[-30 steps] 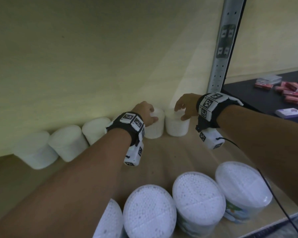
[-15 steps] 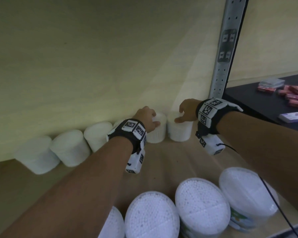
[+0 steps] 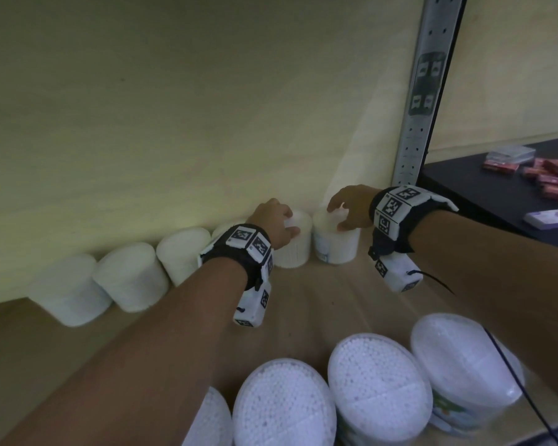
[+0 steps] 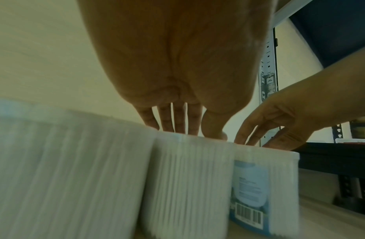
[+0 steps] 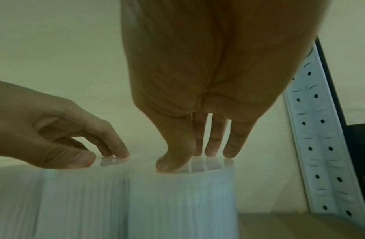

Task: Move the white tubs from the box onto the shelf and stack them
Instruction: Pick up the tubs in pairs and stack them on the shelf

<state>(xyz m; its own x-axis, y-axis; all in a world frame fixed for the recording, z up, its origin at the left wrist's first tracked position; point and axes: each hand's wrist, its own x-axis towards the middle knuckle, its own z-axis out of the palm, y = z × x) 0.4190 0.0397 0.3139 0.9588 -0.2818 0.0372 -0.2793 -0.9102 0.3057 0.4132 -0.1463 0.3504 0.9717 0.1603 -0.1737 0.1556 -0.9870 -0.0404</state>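
Tub under right hand: blue label, barcode, print unreadable

On the shelf, the left hand and right hand each rest atop neighbouring white tubs against the back wall.

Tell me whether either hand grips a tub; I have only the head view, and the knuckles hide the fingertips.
Observer: Not the right. Its wrist view shows the right hand setting only thumb and fingertips on the lid of the end tub; nothing wraps the side.
Operator: Report the left hand.
Observer: In its wrist view the left hand rests straight fingertips on top of the neighbouring tub.
Operator: Describe the end tub's front.
Observer: A blue label with a barcode at its bottom.
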